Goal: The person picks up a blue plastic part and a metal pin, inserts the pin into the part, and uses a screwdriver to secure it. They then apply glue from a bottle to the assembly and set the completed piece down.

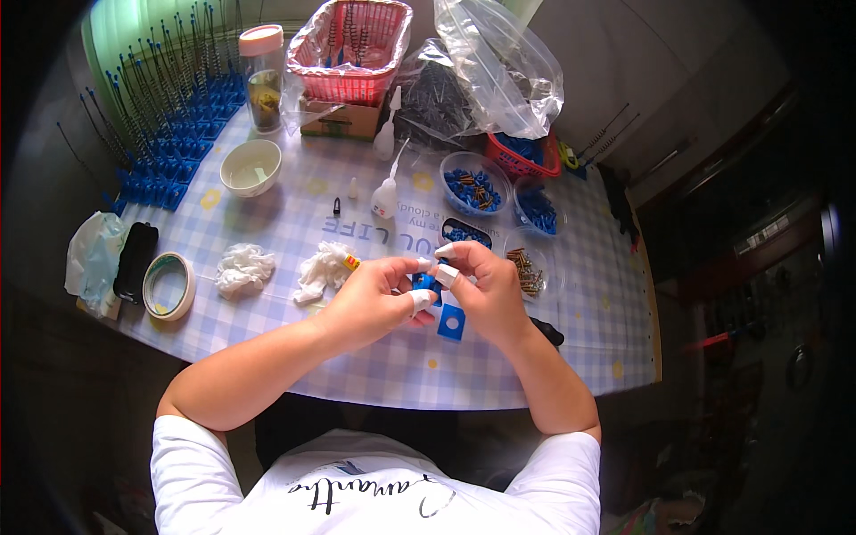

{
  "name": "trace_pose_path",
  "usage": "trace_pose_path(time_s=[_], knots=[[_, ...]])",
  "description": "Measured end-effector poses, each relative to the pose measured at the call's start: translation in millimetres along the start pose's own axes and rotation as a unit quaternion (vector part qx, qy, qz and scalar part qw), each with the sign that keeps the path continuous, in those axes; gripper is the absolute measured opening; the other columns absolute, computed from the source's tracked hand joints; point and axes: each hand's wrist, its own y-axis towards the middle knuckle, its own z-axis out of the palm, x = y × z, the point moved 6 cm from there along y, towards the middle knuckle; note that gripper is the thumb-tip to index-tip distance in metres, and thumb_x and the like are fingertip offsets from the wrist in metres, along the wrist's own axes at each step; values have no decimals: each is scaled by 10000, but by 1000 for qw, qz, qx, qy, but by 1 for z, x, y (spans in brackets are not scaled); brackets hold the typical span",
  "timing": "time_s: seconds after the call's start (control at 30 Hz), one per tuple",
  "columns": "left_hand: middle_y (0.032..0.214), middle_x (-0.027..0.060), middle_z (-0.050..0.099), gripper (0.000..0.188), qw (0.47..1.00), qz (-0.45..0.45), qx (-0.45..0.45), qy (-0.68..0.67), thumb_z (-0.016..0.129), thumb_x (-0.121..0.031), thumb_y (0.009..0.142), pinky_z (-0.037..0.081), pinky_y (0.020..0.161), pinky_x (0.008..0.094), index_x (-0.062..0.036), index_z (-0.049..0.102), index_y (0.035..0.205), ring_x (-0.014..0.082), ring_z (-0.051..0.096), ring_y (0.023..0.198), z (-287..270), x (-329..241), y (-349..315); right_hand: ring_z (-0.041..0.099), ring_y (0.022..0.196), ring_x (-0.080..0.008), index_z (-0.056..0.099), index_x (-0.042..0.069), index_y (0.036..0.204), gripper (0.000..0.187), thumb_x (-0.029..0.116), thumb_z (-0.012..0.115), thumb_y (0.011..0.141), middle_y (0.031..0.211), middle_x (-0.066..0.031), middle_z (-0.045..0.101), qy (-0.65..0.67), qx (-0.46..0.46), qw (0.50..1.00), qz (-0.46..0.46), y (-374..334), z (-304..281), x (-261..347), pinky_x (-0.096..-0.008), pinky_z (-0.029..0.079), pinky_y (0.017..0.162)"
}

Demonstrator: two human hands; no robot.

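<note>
Over the front middle of the table, my left hand [370,301] is closed around a small blue plastic part [426,283]. Close against it, the thumb and finger of my right hand [489,290] pinch together at the upper end of that part; what lies between these fingertips is too small and covered to make out. White wraps cover several fingertips of both hands. Just below the fingers lies a flat blue square plate [450,336] with a round hole. Beyond my right hand sit a dark-rimmed tray [465,234] of blue pieces and a clear tub [530,272] of brass-coloured screw-like pieces.
Rows of blue bases with upright springy rods [169,147] fill the far left. A bowl [251,168], tape roll [168,286], crumpled white cloths [244,269] and a squeeze bottle [384,198] stand about. Behind are a red basket [348,85] and clear plastic bags [499,62].
</note>
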Motion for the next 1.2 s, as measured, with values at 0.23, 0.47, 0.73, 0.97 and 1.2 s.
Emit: trace_pose_path(time_s=[0.23, 0.47, 0.73, 0.97, 1.2], knots=[[707, 36, 595, 397, 996, -86, 14, 23, 528, -372, 985, 499, 551, 230, -8, 599, 1127, 88, 610, 628, -16, -7, -4, 610, 742, -72, 638, -28, 1095, 248, 104, 653, 886, 918, -38, 674, 207, 55, 960, 178, 3, 3, -15, -207, 495, 652], [862, 38, 642, 294, 990, 47, -15, 133, 632, -191, 906, 485, 636, 240, -11, 618, 1139, 72, 584, 718, -19, -14, -3, 535, 668, -25, 647, 4, 1107, 255, 138, 650, 889, 829, 6, 632, 255, 97, 933, 234, -1, 12, -25, -170, 422, 578], [947, 76, 683, 303, 979, 61, 17, 193, 660, -154, 857, 509, 649, 286, 1, 630, 1115, 102, 620, 700, -11, -18, -7, 548, 666, -35, 634, 8, 1124, 259, 146, 629, 905, 868, -12, 650, 269, 118, 922, 254, -1, 15, -32, -179, 446, 585], [880, 74, 694, 200, 937, 107, -42, 328, 654, -60, 852, 503, 592, 243, 7, 634, 1039, 84, 629, 668, -16, -23, -8, 584, 676, -76, 611, -13, 1157, 269, 138, 554, 943, 897, -45, 661, 197, 101, 947, 232, -2, 15, -29, -223, 489, 618], [860, 100, 698, 283, 923, 81, -47, 373, 646, -39, 821, 534, 638, 268, 8, 619, 1099, 133, 671, 728, -15, -33, -12, 613, 742, -84, 603, -11, 1177, 271, 127, 553, 950, 963, -72, 671, 76, 83, 973, 202, -5, 0, -17, -227, 517, 686]])
